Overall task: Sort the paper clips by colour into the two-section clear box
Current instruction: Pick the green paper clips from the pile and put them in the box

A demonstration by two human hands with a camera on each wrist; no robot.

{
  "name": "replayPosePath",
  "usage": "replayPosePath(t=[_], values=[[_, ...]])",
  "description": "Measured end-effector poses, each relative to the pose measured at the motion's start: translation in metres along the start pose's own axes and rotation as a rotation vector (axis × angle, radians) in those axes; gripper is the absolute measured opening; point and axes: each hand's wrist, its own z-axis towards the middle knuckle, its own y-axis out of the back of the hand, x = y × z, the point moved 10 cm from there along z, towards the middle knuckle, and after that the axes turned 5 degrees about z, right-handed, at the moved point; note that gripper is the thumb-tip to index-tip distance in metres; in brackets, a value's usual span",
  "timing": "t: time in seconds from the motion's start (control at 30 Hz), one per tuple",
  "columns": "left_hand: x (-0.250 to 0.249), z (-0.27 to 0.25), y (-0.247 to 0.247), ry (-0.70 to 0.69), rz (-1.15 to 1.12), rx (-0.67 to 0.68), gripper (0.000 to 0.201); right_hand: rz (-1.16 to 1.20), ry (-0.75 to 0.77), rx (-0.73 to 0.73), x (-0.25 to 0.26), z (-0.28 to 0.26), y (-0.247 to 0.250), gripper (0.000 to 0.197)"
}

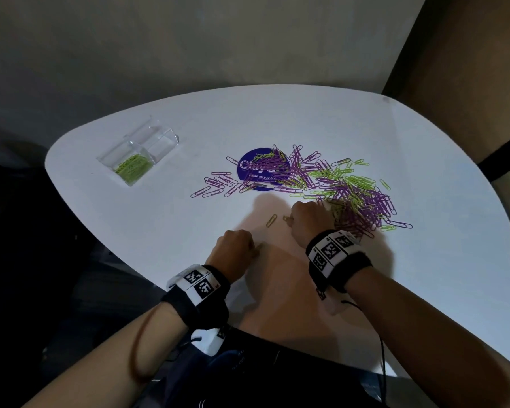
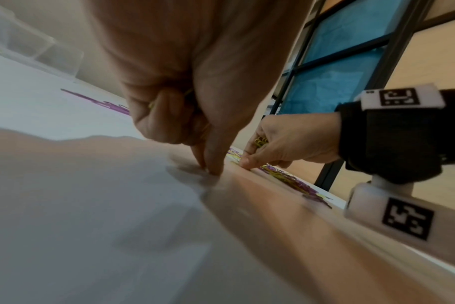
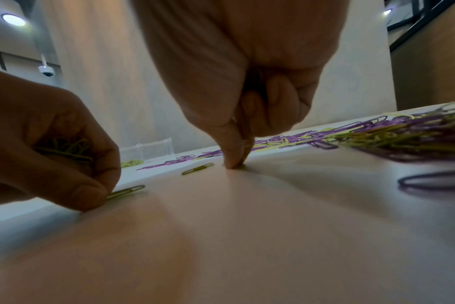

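Both hands pinch green clips flat on tabletop [image 1: 147, 219], frame centre: left hand [image 1: 235, 244] and right hand [image 1: 308, 220] w/ fingers clamped, palms already stuffed. Overfull fists could spill greens before clear box [image 1: 137, 151], upper left.

A white rounded table [image 1: 424, 260] bears a blue round sticker [image 1: 261, 169], its print partly unreadable.

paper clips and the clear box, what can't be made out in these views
- Head view: the clip under the right hand is mostly covered by its fingers.
- Head view: the left hand hides the green clips it holds; the right wrist view shows a bunch, too dark to count.
- Left wrist view: the clear box is blurred, contents unreadable.
- Head view: the blue sticker text is covered by purple clips.
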Motion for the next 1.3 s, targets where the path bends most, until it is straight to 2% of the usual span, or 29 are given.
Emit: replayPosePath(t=[0.13, 0.2, 0.23, 0.27, 0.4, 0.47, 0.53, 0.6, 0.67, 0.7, 0.77, 0.8, 1.0, 1.07, 1.13, 1.17, 1.2, 1.27, 1.3], values=[[-0.009, -0.002, -0.003, -0.059, 0.112, 0.018, 0.026, -0.055, 0.018, 0.091, 0.004, 0.000, -0.005, 0.020], [-0.009, 0.002, 0.001, -0.038, 0.075, 0.055, 0.023, -0.055, 0.034, 0.155, 0.008, 0.000, -0.006, 0.022], [-0.007, 0.006, 0.003, 0.002, -0.020, 0.070, 0.023, -0.058, 0.037, 0.178, 0.009, 0.001, -0.006, 0.023], [-0.004, 0.011, 0.006, 0.046, -0.166, 0.088, 0.024, -0.059, 0.039, 0.202, 0.009, 0.002, -0.007, 0.025], [-0.002, 0.019, 0.001, 0.256, -1.235, 0.226, 0.024, -0.064, 0.042, 0.336, 0.010, 0.001, -0.019, 0.019], [-0.011, 0.022, 0.000, 0.240, -1.463, 0.277, 0.023, -0.014, 0.017, 0.363, 0.006, 0.001, -0.021, 0.025], [-0.015, 0.028, -0.002, 0.225, -1.555, 0.284, 0.029, 0.129, -0.032, 0.367, 0.000, 0.003, -0.017, 0.028], [-0.016, 0.034, -0.003, 0.217, -1.626, 0.273, 0.036, 0.304, -0.104, 0.392, -0.007, 0.005, -0.016, 0.024], [-0.016, 0.038, -0.004, 0.225, -1.693, 0.244, 0.041, 0.761, -0.209, 0.438, -0.008, 0.004, -0.018, 0.014], [-0.015, 0.040, -0.004, 0.238, -1.714, 0.231, 0.042, 1.026, -0.239, 0.456, -0.006, 0.005, -0.018, 0.017], [-0.012, 0.043, -0.004, 0.262, -1.701, 0.199, 0.037, 1.399, -0.313, 0.426, -0.011, 0.008, -0.019, 0.026], [-0.010, 0.044, -0.004, 0.271, -1.668, 0.182, 0.033, 1.499, -0.326, 0.428, -0.012, 0.009, -0.019, 0.026], [-0.004, 0.054, 0.007, 0.223, -1.422, 0.118, 0.010, 1.736, -0.255, 0.340, -0.017, 0.015, -0.016, 0.022], [-0.004, 0.056, 0.009, 0.233, -1.396, 0.115, 0.010, 1.765, -0.221, 0.340, -0.017, 0.017, -0.016, 0.021], [-0.001, 0.059, 0.008, 0.266, -1.330, 0.097, 0.021, 1.781, -0.205, 0.363, -0.016, 0.019, -0.015, 0.017], [-0.002, 0.061, 0.011, 0.239, -1.221, 0.069, 0.030, 1.780, -0.205, 0.370, -0.015, 0.019, -0.015, 0.016], [-0.004, 0.064, 0.017, 0.176, -1.013, 0.025, 0.034, 1.771, -0.215, 0.371, -0.016, 0.021, -0.015, 0.018], [-0.015, 0.067, 0.027, 0.022, -0.443, -0.062, 0.024, 1.722, -0.263, 0.365, -0.020, 0.024, -0.018, 0.031], [-0.020, 0.066, 0.027, -0.014, -0.257, -0.071, 0.023, 1.673, -0.295, 0.360, -0.022, 0.026, -0.019, 0.037]])
